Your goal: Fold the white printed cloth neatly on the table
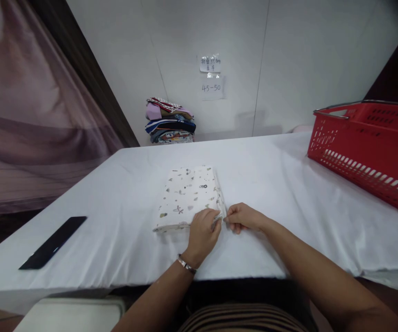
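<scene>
A white cloth [188, 193] with small printed figures, folded into a thick rectangle, lies flat in the middle of the table. At its near right corner, my left hand [204, 230] rests with curled fingers gripping the layers; a bracelet is on that wrist. My right hand [242, 217] comes in from the right, thumb and fingertips pinched together on the edge of the same corner. The two hands are close together there. My fingers partly hide that corner of the cloth.
A white sheet [123, 249] covers the table. A black flat object [54, 242] lies at the left, and a red basket [365, 152] stands at the right. Beyond the far edge is a stack of folded fabrics [170, 121]. Paper notes [213, 87] hang on the wall.
</scene>
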Tool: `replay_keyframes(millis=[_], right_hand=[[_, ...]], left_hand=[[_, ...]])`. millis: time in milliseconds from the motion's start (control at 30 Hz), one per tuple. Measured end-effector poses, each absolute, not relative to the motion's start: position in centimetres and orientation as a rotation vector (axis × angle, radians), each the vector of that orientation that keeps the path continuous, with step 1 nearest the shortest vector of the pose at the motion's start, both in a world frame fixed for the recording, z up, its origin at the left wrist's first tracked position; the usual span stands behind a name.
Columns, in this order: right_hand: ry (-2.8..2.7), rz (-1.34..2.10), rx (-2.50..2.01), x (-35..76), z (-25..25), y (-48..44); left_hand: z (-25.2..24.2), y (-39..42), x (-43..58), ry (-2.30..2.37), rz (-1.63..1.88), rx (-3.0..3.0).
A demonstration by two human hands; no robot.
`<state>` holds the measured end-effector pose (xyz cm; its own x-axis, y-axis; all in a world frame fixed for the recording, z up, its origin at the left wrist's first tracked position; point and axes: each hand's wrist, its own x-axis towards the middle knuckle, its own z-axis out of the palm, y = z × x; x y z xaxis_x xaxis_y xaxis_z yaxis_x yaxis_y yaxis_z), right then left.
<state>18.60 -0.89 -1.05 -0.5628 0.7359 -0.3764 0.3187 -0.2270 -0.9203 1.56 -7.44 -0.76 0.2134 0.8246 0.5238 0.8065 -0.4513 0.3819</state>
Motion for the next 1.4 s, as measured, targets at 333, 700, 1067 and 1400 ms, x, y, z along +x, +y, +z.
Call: replay_keyframes(millis=[333, 700, 1067, 1400], right_hand=[[-1.662, 1.776, -1.199, 18.4, -0.6, -0.8], [-1.528, 1.870, -1.100, 18.0, -0.3, -1.0], [-1.469, 1.802, -1.026, 18.6, -0.3, -0.4], [-1.655, 1.880, -1.346, 18.7, -1.3, -0.3]], left_hand=[[-1.0, -7.3, 1.6, 1.633, 1.102, 2.466], [-0.6, -7.8, 2.1, 1.593, 0.975, 2.525], [-0.7, -7.1, 1.8, 1.686, 1.040, 2.379], [-0.7, -6.9, 1.4, 1.664, 1.137, 2.342]])
